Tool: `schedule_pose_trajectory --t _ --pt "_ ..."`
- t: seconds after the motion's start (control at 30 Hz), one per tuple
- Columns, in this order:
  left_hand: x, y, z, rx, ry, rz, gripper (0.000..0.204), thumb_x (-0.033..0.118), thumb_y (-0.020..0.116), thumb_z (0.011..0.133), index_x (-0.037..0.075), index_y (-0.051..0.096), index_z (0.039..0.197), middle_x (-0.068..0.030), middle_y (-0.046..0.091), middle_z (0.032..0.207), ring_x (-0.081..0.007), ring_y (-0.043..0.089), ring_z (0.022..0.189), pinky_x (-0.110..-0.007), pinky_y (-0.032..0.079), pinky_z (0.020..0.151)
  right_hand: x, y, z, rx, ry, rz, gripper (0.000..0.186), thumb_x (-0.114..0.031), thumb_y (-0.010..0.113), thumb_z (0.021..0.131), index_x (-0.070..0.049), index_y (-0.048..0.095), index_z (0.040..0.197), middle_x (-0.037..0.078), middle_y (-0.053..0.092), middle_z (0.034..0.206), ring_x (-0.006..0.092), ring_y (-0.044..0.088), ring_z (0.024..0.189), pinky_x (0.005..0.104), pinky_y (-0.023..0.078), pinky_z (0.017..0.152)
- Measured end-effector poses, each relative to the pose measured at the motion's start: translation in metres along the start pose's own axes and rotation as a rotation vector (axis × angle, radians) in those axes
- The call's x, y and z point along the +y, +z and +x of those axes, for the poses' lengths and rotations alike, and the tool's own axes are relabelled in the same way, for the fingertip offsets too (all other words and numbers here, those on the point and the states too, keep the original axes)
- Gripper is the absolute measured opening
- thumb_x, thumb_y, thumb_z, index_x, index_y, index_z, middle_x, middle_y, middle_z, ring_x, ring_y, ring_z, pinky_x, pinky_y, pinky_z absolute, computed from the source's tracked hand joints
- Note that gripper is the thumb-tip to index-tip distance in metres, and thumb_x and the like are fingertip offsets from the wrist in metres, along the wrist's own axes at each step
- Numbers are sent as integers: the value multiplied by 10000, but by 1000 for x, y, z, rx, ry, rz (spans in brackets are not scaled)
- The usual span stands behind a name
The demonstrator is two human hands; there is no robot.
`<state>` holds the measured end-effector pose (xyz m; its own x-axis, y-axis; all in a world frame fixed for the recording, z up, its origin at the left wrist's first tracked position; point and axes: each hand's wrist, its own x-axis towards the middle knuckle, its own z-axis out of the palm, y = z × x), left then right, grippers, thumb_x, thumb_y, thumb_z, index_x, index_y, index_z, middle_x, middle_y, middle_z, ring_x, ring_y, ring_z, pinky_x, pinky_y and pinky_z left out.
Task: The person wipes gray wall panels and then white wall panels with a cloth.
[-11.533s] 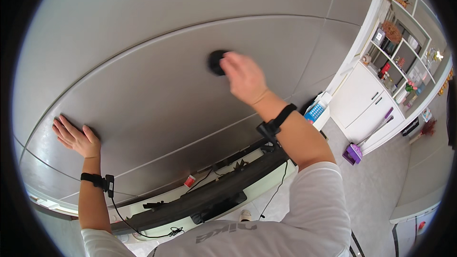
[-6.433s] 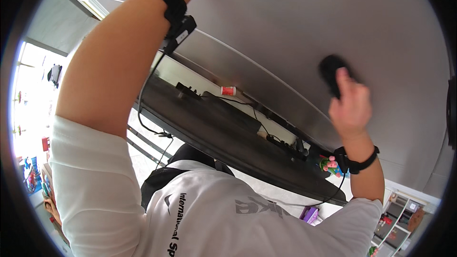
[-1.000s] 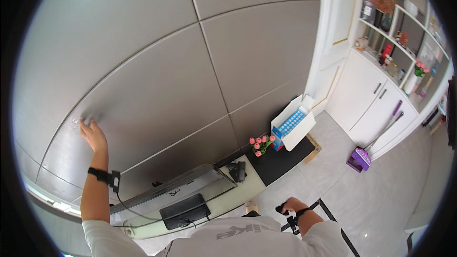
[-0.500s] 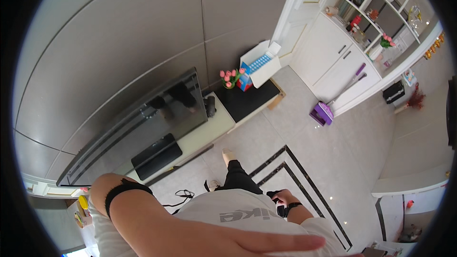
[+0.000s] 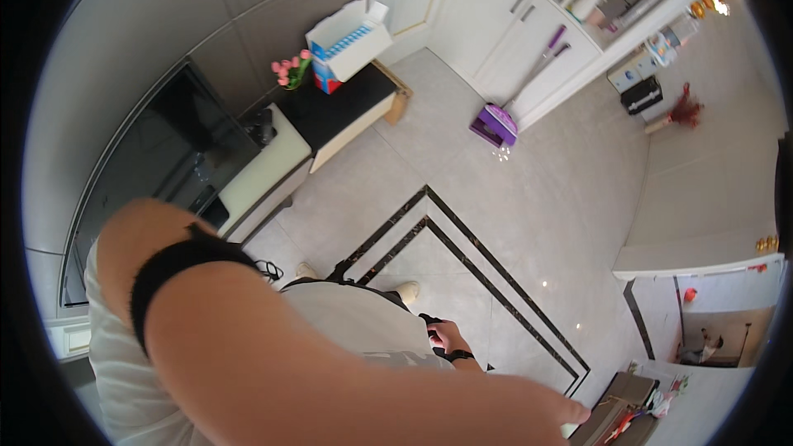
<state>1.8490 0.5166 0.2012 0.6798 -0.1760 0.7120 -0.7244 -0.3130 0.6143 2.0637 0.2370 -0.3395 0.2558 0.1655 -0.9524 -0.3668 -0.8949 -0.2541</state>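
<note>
Head view: at the far left, grey wall panels rise behind a dark television screen. Neither hand touches the panels, and nothing on their surface shows how much is done or left; judging by the hands, work at the wall is not under way at this moment. Right of the screen runs a low bench, black-topped at its farther end, where pink tulips stand just beside an open white box. Nearer the camera, the left forearm sweeps across the lower picture, a black band around it.

Beyond that forearm, low in front of the person's body, the right hand has its grip closed around a small black object, held above the floor, well apart from the wall and not set down. Its visible end pokes out toward the upper left; the fingers cover the rest, so its long axis seems to slant down to the right, though I cannot be sure.

Farther right, a purple dustpan stands on the grey floor. Last comes the left hand, blurred, fingers pointing right; whether its grip is empty, or how far open, I cannot tell.
</note>
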Motion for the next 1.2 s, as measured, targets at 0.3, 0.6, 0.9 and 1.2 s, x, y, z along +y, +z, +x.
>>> schedule_pose_trajectory --t 0.3,0.6,0.9,1.2 --pt "-169 135 208 -891 216 11 344 -9 751 902 -50 672 1234 -182 715 1167 -272 710 1026 -400 540 918 157 -193 43 173 -228 300 161 -114 757 831 -14 716 949 84 687 808 171 620 629 335 511 550" --pt "-280 194 336 -384 128 -1393 415 181 836 879 -37 721 1213 -186 735 1157 -293 715 996 -365 554 873 212 -253 36 368 107 760 337 -74 880 697 36 714 968 95 666 750 184 599 536 308 506 498" --pt "-481 198 454 -708 213 -1385 175 2 662 983 -64 678 1144 -193 696 1202 -365 676 1087 -446 512 875 199 -302 50 416 205 1013 320 -162 869 712 -39 745 980 61 664 736 182 576 569 345 459 521" --pt "-597 180 603 -545 -77 -1714 203 37 765 922 -62 742 1097 -137 750 1008 -242 709 901 -345 554 792 73 -415 10 551 231 1160 338 -126 903 713 7 696 945 90 668 718 184 605 541 319 473 480"
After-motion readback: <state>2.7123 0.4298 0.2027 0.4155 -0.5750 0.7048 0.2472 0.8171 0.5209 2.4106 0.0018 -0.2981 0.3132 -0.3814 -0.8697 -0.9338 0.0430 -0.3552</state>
